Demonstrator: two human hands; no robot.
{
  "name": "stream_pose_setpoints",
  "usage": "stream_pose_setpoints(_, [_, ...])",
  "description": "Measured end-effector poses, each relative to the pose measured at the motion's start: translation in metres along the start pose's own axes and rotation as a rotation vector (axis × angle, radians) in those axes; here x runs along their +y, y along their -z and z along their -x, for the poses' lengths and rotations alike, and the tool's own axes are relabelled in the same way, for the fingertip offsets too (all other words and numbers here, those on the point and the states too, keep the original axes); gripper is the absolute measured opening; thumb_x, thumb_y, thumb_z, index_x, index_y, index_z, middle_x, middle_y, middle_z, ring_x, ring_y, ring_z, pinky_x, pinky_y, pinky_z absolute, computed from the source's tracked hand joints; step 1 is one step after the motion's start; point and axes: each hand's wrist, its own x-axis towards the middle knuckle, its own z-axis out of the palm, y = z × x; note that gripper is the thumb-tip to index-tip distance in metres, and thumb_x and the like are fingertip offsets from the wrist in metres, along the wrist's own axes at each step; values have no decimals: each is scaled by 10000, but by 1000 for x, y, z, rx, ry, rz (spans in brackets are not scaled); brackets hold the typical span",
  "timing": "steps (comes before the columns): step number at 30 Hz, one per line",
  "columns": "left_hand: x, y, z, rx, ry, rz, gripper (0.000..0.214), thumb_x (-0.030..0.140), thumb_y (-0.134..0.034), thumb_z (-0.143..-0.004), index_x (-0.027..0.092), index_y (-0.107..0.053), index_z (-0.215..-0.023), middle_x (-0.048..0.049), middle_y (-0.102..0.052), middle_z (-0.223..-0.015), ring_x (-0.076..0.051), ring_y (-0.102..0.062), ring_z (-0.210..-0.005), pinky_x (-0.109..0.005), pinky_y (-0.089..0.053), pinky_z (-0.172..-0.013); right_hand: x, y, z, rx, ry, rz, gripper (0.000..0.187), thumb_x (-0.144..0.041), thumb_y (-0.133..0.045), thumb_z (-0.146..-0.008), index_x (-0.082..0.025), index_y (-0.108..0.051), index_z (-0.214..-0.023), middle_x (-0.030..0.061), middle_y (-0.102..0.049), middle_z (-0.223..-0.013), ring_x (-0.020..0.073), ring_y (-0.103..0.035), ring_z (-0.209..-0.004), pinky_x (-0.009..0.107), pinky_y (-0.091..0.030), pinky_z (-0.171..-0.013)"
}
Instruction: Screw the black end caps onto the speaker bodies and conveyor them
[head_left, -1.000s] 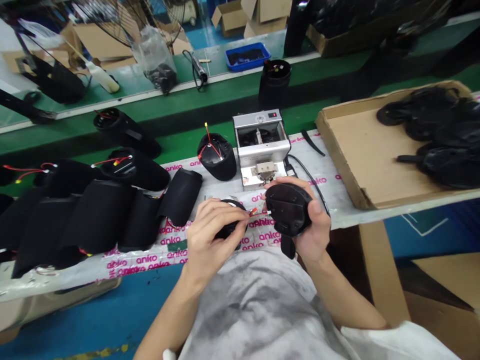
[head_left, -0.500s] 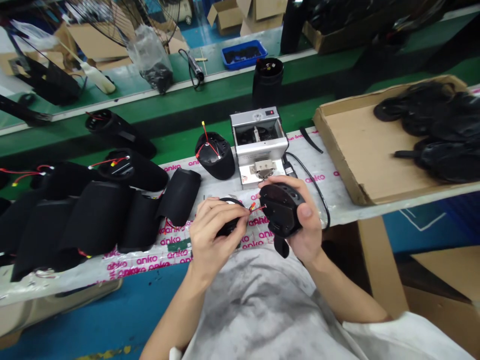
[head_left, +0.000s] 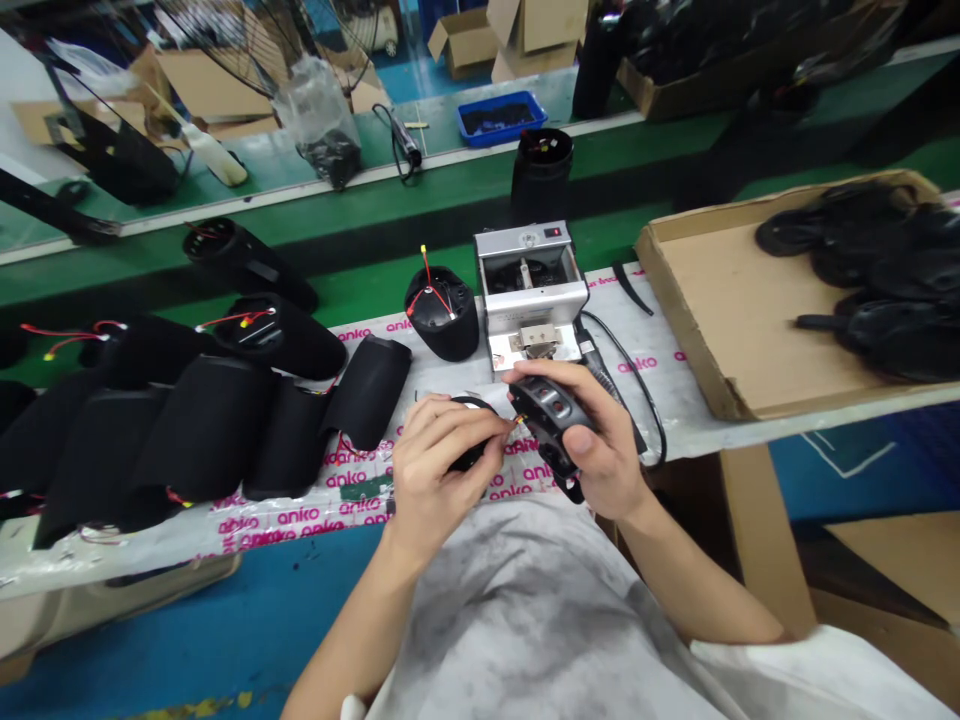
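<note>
- Around your hands you have a silver metal box machine (head_left: 529, 290) just ahead, and a black cylindrical speaker body with red wires (head_left: 442, 318) beside it. A row of black curved covers (head_left: 202, 430) lies on the left, and a brown cardboard tray (head_left: 697, 320) on the right.
- Your left hand (head_left: 442, 470) is closed around a round black part (head_left: 472, 458), and it hides most of this part.
- Your right hand (head_left: 600, 440) is closed around a black plastic cap with small buttons (head_left: 546, 415).
- A thin red wire with a yellow tip (head_left: 517, 424) is between both parts.
- You hold them close together over a bench with white film and pink print (head_left: 652, 385).
</note>
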Motion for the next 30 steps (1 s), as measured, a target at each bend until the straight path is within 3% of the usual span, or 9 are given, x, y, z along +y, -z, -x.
stream_pose_setpoints(5, [1, -2, 3, 47, 58, 19, 151, 134, -805, -1000, 252, -764, -1085, -12, -841, -1001, -202, -772, -918, -416, -608, -938, 3, 4, -1, -143, -51, 44, 574, -714, -574, -1094, -283, -664, -1462, 80, -697, -1412, 333, -646, -1340, 488, -501, -1225])
stream_pose_setpoints(10, [1, 9, 3, 33, 126, 22, 155, 153, -773, -1008, 244, -730, -1125, -58, -748, -1137, -216, -744, -1070, -378, -624, -961, -8, 7, -3, -343, -61, 224, 680, -660, -596, -1099, -270, -456, -1639, 137, -541, -1602, 373, -535, -1496, 546, -475, -1262])
stream_pose_setpoints(13, [-3, 16, 6, -84, 184, 70, 273, 205, -775, -984, 246, -694, -1242, -116, -691, -1351, -286, -708, -1288, -459, -607, -1102, -18, 5, -9, -339, -100, 274, 784, -699, -708, -1040, -262, -443, -1635, 149, -589, -1517, 356, -633, -1366, 524, -557, -1160])
stream_pose_setpoints(16, [-11, 16, 14, -102, 254, 188, 380, 383, -827, -975, 264, -667, -1298, -134, -677, -1396, -327, -699, -1320, -496, -602, -1122, -23, -7, -15, -322, -52, 329, 789, -749, -831, -926, -275, -564, -1496, 114, -657, -1399, 339, -697, -1243, 497, -608, -1055])
stream_pose_setpoints(19, [-20, 17, 23, -29, 317, 404, 600, 600, -818, -964, 294, -609, -1436, -137, -682, -1409, -326, -707, -1330, -482, -605, -1144, -24, -27, -18, -253, -5, 500, 726, -788, -822, -898, -293, -633, -1395, 99, -677, -1317, 346, -731, -1149, 482, -647, -892])
stream_pose_setpoints(22, [-26, 24, 31, -81, 296, 559, 802, 651, -810, -951, 295, -512, -1605, -171, -624, -1553, -344, -641, -1471, -482, -555, -1244, -25, -40, -17, -205, -10, 630, 771, -869, -725, -916, -276, -652, -1402, 126, -663, -1342, 356, -754, -1058, 478, -650, -750])
stream_pose_setpoints(24, [-29, 28, 35, -118, 255, 566, 920, 608, -885, -900, 278, -483, -1659, -185, -587, -1622, -359, -606, -1523, -476, -532, -1276, -26, -40, -17, -231, -10, 639, 795, -884, -656, -954, -245, -639, -1425, 151, -642, -1377, 367, -746, -1068, 519, -661, -790])
stream_pose_setpoints(27, [-32, 24, 36, -18, 244, 561, 975, 586, -997, -782, 287, -567, -1604, -159, -658, -1567, -348, -664, -1466, -445, -556, -1250, -28, -28, -16, -332, 0, 486, 670, -741, -596, -1080, -229, -563, -1511, 158, -609, -1461, 366, -675, -1277, 566, -617, -1057])
stream_pose_setpoints(30, [-34, 17, 33, 74, 276, 679, 947, 645, -1001, -711, 289, -645, -1514, -132, -754, -1452, -323, -739, -1371, -413, -585, -1209, -21, -9, -13, -370, -102, 253, 462, -487, -566, -1172, -291, -503, -1585, 104, -576, -1568, 279, -647, -1334, 437, -604, -1074])
